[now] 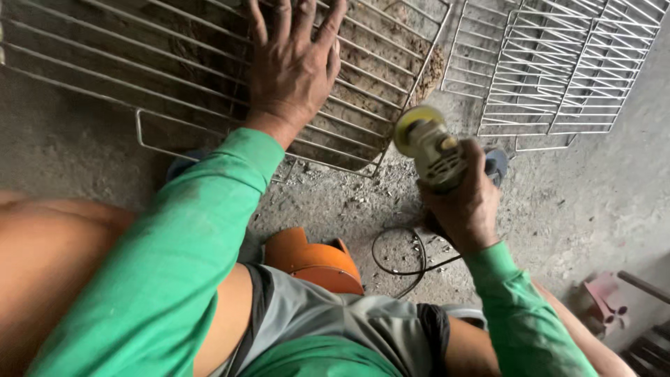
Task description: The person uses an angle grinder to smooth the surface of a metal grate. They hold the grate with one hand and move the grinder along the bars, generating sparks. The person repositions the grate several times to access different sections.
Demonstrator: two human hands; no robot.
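My left hand (293, 63) lies flat with fingers spread on a metal wire rack (112, 63) that rests on the concrete floor. My right hand (464, 199) grips a pale yellow-green angle grinder (427, 143), held just off the rack's near right corner. The grinder's disc end points toward the rack edge. A black cable (398, 262) loops on the floor below the tool. Both my arms wear green sleeves.
A stack of white wire racks (558, 70) lies at the upper right. An orange low stool (314, 258) sits between my legs. A pink object (604, 297) and dark bars lie at the lower right. Debris dots the floor under the rack.
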